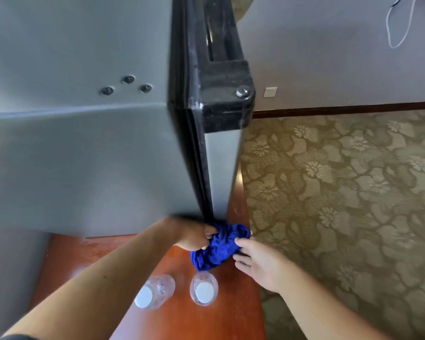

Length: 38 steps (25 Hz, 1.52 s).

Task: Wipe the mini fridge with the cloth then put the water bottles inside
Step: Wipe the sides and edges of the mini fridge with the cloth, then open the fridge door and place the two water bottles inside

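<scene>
We're looking straight down the side of the grey mini fridge (79, 155), which is sitting on a reddish wooden table (172, 315) with its black-edged door (214, 114) closed. The blue cloth (219, 246) is lying bunched on the table right at the foot of the door, around 6 o'clock from it. Our left hand (194, 235) is gripping the cloth from its 9 o'clock side, fingers curled into the folds, while our right hand (258, 261) is touching its 3 o'clock edge with fingers spread, not closed on it. Two water bottles (179, 292) are standing upright side by side near the cloth, at its 7 o'clock. Patterned carpet (341, 192) is filling the right side.
</scene>
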Each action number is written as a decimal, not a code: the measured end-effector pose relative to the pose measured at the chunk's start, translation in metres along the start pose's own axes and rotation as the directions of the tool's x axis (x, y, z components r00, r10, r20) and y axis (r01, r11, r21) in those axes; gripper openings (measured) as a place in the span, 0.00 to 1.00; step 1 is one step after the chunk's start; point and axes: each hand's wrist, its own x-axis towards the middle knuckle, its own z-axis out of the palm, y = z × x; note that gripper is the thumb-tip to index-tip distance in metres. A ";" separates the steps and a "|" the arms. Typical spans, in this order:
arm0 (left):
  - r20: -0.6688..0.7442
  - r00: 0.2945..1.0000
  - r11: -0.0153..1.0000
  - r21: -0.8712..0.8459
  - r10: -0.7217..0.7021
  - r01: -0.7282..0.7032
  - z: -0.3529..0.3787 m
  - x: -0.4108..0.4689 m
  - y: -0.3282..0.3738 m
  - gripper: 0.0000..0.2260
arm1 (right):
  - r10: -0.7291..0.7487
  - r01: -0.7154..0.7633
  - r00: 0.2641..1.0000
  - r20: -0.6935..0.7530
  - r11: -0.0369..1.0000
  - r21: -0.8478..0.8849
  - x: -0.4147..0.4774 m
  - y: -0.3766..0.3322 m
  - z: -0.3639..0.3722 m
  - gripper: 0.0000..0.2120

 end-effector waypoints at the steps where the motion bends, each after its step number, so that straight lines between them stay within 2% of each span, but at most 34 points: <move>1: -0.010 1.000 1.000 0.016 -0.005 0.005 0.000 -0.001 0.001 0.06 | 0.007 -0.007 1.000 -0.004 0.999 -0.036 -0.002 0.005 -0.001 0.12; 3: -0.040 0.999 0.998 -0.060 0.023 -0.026 0.002 -0.012 -0.004 0.14 | 0.017 -0.017 1.000 -0.003 0.990 -0.137 -0.010 0.016 0.000 0.24; 6: -0.125 0.991 0.968 -0.239 0.049 -0.077 0.005 -0.035 -0.018 0.20 | 0.000 0.002 1.000 0.007 0.965 -0.261 -0.023 0.030 0.000 0.28; 8: -0.184 0.982 0.935 -0.337 0.052 -0.112 0.010 -0.061 -0.031 0.20 | -0.148 0.109 0.986 -0.075 0.920 -0.377 -0.024 0.037 -0.006 0.31; 10: -0.264 0.965 0.891 -0.439 -0.003 -0.118 0.025 -0.087 -0.051 0.19 | -0.335 0.207 0.929 -0.159 0.825 -0.526 -0.017 0.038 -0.013 0.44; 11: -0.313 0.949 0.853 -0.506 -0.040 -0.131 0.036 -0.103 -0.060 0.18 | -0.402 0.247 0.904 -0.145 0.769 -0.590 -0.016 0.035 -0.015 0.46; 14: -0.444 0.891 0.751 -0.620 -0.097 -0.227 0.083 -0.148 -0.075 0.18 | -0.504 0.367 0.864 0.003 0.626 -0.688 -0.010 0.030 -0.010 0.42; 16: -0.491 0.866 0.759 -0.598 -0.096 -0.255 0.119 -0.166 -0.066 0.27 | -0.499 0.400 0.859 0.110 0.522 -0.753 -0.002 0.035 -0.002 0.39; 17: -0.525 0.846 0.806 -0.539 -0.093 -0.246 0.138 -0.168 -0.061 0.30 | -0.470 0.390 0.871 0.145 0.480 -0.786 0.001 0.041 0.003 0.38; 19: -0.629 0.773 0.904 -0.375 -0.083 -0.208 0.167 -0.155 -0.055 0.29 | -0.424 0.359 0.891 0.161 0.442 -0.822 0.009 0.057 0.006 0.36; 22: -0.753 0.650 0.938 -0.290 -0.102 -0.188 0.184 -0.135 -0.050 0.30 | -0.385 0.368 0.898 0.213 0.393 -0.843 0.007 0.081 0.008 0.39; 24: -0.782 0.622 0.960 -0.202 -0.040 -0.192 0.185 -0.125 -0.044 0.30 | -0.371 0.386 0.898 0.236 0.409 -0.827 -0.001 0.093 0.012 0.44; 26: -0.798 0.602 0.990 -0.093 -0.009 -0.109 0.185 -0.117 -0.028 0.28 | -0.388 0.393 0.894 0.224 0.443 -0.806 -0.017 0.107 0.021 0.46; 29: -0.813 0.581 0.999 -0.048 -0.035 -0.007 0.195 -0.114 -0.005 0.22 | -0.494 0.380 0.861 0.119 0.470 -0.797 -0.039 0.122 0.032 0.41; 31: -0.819 0.573 0.996 -0.079 -0.038 -0.046 0.206 -0.107 -0.010 0.22 | -0.539 0.339 0.841 0.038 0.472 -0.814 -0.052 0.131 0.036 0.36; 35: -0.857 0.512 0.960 -0.087 0.064 -0.266 0.231 -0.091 -0.024 0.24 | -0.508 0.390 0.861 0.018 0.637 -0.665 -0.062 0.144 0.041 0.23; 36: -0.860 0.505 0.950 -0.100 0.067 -0.296 0.233 -0.088 -0.022 0.24 | -0.505 0.411 0.863 0.031 0.663 -0.625 -0.069 0.144 0.043 0.22; 38: -0.871 0.489 0.954 -0.094 0.060 -0.284 0.233 -0.083 -0.020 0.25 | -0.516 0.427 0.856 0.024 0.682 -0.594 -0.079 0.145 0.043 0.27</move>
